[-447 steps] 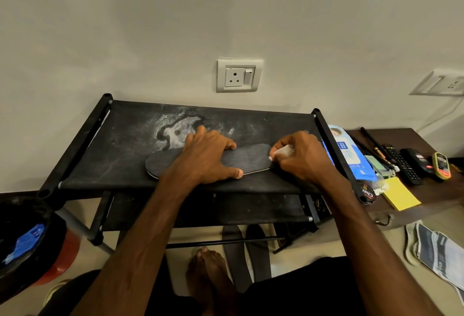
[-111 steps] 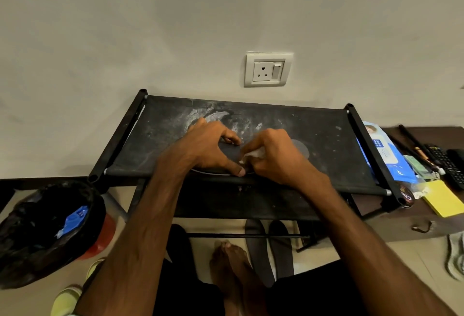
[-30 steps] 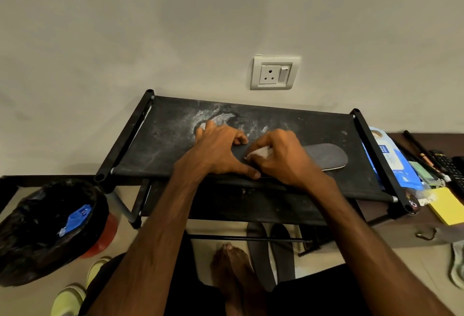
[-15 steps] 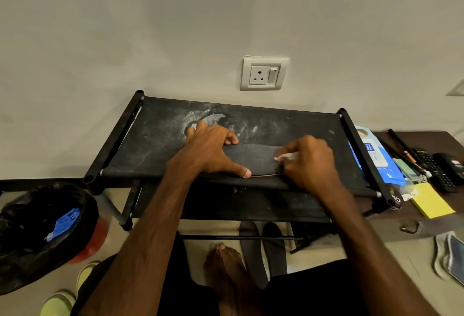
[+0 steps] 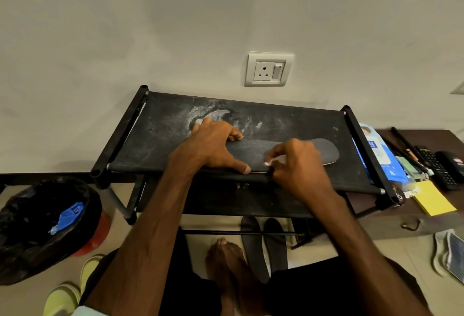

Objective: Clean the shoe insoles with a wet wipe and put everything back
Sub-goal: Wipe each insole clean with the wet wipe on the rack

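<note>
Head view, looking down at a black shoe rack [image 5: 163,140] standing against the wall.

- Insole [image 5: 324,152]: dark grey, lies flat along the near part of the rack's top shelf, toe end pointing right, near edge close to the shelf's front rail.
- Left grip [image 5: 213,147]: released, clasping nothing. The hand is spread across the left part of the insole and presses it down; the thumb lies along the near edge, the fingers reach past the far edge onto the dusty fabric.
- Right grip [image 5: 298,165]: fingers curled, pinching a small folded wet wipe [image 5: 275,160] against the middle of the insole. Only a white sliver of the wipe shows; this hand is motion-blurred.
- Two more insoles [image 5: 253,245] lie side by side on the floor under the rack, beside a bare foot.
- Right of the rack, on a low brown surface [image 5: 447,135]: blue wipes pack [image 5: 379,155], yellow note pad [image 5: 433,197], remote [image 5: 437,165].
- Floor, left: bin [image 5: 37,227] with black liner, a blue scrap inside.
</note>
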The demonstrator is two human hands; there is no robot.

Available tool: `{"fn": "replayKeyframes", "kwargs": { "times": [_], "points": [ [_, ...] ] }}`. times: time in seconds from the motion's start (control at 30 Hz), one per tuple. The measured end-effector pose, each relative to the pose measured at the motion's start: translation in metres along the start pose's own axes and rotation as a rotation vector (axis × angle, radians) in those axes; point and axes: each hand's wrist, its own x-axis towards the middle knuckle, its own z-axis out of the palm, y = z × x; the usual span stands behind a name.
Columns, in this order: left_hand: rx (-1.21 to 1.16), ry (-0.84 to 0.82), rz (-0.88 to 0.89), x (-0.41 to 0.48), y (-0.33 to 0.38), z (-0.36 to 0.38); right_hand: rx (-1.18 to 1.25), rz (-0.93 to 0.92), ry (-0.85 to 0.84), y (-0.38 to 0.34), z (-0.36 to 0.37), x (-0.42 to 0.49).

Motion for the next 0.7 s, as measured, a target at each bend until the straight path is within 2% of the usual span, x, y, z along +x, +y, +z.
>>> {"fn": "replayKeyframes", "kwargs": {
  "times": [0.07,0.13,0.23,0.37,0.43,0.57,0.63,0.7],
  "points": [
    [-0.013,0.001,0.005,0.001,-0.001,0.001,0.027,-0.112,-0.039,-0.017,0.009,-0.005],
    [-0.002,0.011,0.002,-0.001,-0.002,0.000,0.067,-0.149,-0.046,-0.020,0.011,-0.004],
    [0.045,0.048,-0.009,-0.006,-0.004,-0.006,0.128,-0.023,0.006,0.000,0.000,0.005],
    [-0.038,0.030,-0.016,-0.010,-0.009,-0.014,0.080,0.086,0.114,0.018,-0.008,0.013],
    [-0.075,0.020,-0.025,-0.010,-0.010,-0.013,0.095,0.030,0.063,0.005,0.001,0.011],
    [-0.130,0.021,-0.014,-0.006,-0.014,-0.010,0.103,-0.225,-0.075,-0.034,0.021,0.003],
    [-0.147,0.003,-0.001,-0.008,-0.016,-0.011,0.127,-0.222,-0.102,-0.037,0.019,0.008],
    [-0.144,-0.039,-0.003,-0.010,-0.015,-0.013,0.126,-0.129,-0.063,-0.023,0.011,0.019]
  ]
}}
